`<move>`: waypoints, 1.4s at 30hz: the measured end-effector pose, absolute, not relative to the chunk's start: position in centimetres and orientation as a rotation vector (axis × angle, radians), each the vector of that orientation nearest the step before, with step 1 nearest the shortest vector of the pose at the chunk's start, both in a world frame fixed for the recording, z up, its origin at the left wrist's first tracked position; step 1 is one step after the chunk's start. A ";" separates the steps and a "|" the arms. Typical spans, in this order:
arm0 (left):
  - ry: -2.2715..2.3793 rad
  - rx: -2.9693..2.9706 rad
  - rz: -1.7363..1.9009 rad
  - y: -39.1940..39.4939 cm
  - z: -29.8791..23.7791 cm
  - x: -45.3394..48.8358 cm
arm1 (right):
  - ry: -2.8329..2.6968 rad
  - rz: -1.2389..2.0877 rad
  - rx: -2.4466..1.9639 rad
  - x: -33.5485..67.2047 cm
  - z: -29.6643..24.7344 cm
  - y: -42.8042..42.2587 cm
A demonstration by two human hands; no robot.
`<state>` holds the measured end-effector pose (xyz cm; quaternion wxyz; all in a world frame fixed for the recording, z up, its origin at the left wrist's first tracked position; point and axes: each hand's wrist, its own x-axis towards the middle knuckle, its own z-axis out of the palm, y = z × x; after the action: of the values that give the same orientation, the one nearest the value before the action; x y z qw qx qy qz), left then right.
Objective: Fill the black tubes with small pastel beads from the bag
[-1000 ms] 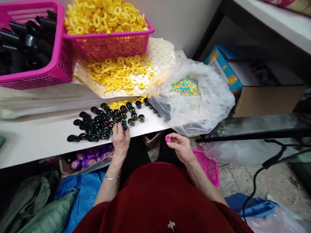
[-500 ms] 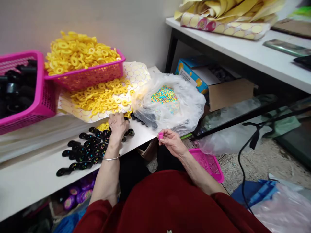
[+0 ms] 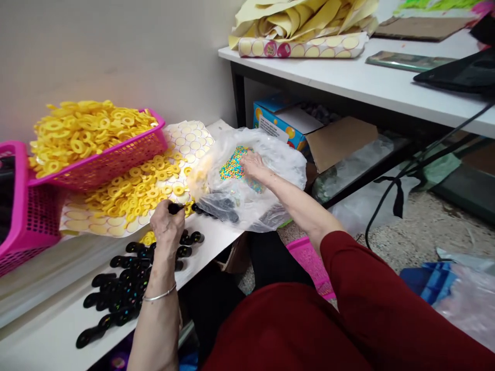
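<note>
My left hand is closed round a short black tube, its dark round opening facing up. It is above the table edge, beside loose yellow rings. My right hand reaches into a clear plastic bag and touches a heap of tiny coloured beads. Its fingers point down, partly buried; the small pink cup it held a moment ago is hidden now. Rows of black tubes, several with coloured beads inside, stand near my left forearm.
A pink basket heaped with yellow rings and another pink basket of black parts stand at the left. On the right are a white table and an open blue carton. A pink tray lies on the floor.
My right hand has gone forward from over my lap into the beads, taking the pink cup along. My left hand has lifted a black tube from the row. The view has shifted to the right.
</note>
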<state>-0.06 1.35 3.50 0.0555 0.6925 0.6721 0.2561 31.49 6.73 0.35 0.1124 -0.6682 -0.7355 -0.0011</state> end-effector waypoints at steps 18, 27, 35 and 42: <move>1.382 2.205 0.742 4.6 2.5 15.3 | -1.227 1.076 -1.177 32.2 0.5 3.5; 1.457 2.208 0.654 4.6 2.0 15.5 | -2.400 -0.073 -1.529 29.1 6.0 1.4; 1.314 2.203 0.910 3.2 2.1 14.2 | -1.752 0.187 -1.361 31.4 3.0 0.6; 1.245 2.252 1.220 -7.4 1.5 4.3 | -0.866 0.899 -1.169 32.8 -2.1 -1.8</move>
<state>4.29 -7.41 1.45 0.1462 0.7824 0.4323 0.4238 32.75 -1.80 -2.14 0.6561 -0.5160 -0.3821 0.3966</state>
